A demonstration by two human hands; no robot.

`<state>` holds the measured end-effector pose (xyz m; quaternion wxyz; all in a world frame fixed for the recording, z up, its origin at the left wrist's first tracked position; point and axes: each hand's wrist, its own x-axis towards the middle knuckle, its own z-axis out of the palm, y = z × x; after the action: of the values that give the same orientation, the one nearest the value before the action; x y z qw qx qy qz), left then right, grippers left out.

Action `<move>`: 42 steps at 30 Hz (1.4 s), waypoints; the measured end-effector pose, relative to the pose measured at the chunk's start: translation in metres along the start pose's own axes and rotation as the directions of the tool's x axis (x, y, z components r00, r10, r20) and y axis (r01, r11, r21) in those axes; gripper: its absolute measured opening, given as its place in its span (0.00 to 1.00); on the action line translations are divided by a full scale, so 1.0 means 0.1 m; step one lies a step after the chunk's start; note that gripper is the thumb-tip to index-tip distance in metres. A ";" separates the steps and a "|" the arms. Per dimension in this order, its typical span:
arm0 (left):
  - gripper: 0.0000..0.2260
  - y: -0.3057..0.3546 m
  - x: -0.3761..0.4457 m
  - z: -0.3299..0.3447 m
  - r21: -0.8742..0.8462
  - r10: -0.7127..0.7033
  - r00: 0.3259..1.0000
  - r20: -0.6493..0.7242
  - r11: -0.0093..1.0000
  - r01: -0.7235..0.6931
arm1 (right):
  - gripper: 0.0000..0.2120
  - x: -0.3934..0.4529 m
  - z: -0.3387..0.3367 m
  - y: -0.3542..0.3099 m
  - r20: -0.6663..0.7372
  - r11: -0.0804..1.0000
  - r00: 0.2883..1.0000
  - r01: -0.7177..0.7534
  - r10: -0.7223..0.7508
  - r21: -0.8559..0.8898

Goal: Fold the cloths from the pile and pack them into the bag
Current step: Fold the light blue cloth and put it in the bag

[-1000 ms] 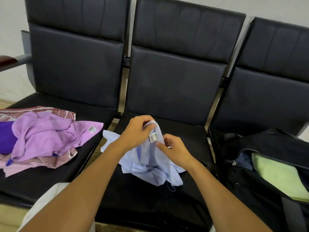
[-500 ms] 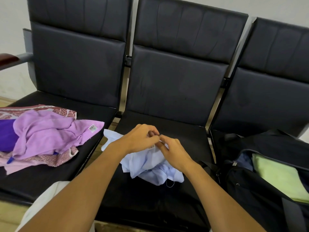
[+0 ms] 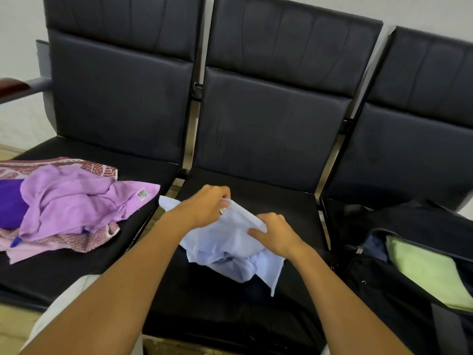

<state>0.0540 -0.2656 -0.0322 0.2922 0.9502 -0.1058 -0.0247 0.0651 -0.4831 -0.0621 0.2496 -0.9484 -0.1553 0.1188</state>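
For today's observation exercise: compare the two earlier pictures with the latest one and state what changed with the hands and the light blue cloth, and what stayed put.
The left hand and right hand, first raised, then pinched close together, have drawn apart, stretching an edge of the light blue cloth between them over the middle seat. Its white label no longer shows. Both hands kept their grip. The purple pile and open bag stayed put.

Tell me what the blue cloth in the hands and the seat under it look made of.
Blue cloth: thin woven fabric, likely cotton, matte; it crumples into soft folds. Seat: black leather or vinyl, can't tell which; smooth with a dull sheen and stitched panels.
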 end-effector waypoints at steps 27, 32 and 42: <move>0.13 0.43 -0.51 -0.98 -0.406 -0.083 0.980 -0.181 0.914 0.003 | 0.10 -0.58 -1.31 -0.53 -0.352 0.998 0.935 -0.060 0.044 -0.034; 0.18 0.64 -0.61 -1.50 -0.256 0.027 0.989 -0.148 0.964 -0.065 | 0.19 -0.88 -1.62 -0.77 -0.257 1.000 0.966 0.006 -0.011 -0.020; 0.11 0.94 -0.87 -2.04 0.123 0.141 0.982 -0.123 0.984 -0.126 | 0.09 -1.25 -1.98 -1.21 -0.259 0.844 0.958 -0.040 -0.119 -0.535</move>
<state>-0.0261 -0.2107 0.1879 0.2446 0.9557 -0.1512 0.0637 -0.0187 -0.5139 0.1857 -0.0025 -0.9838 -0.1647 -0.0710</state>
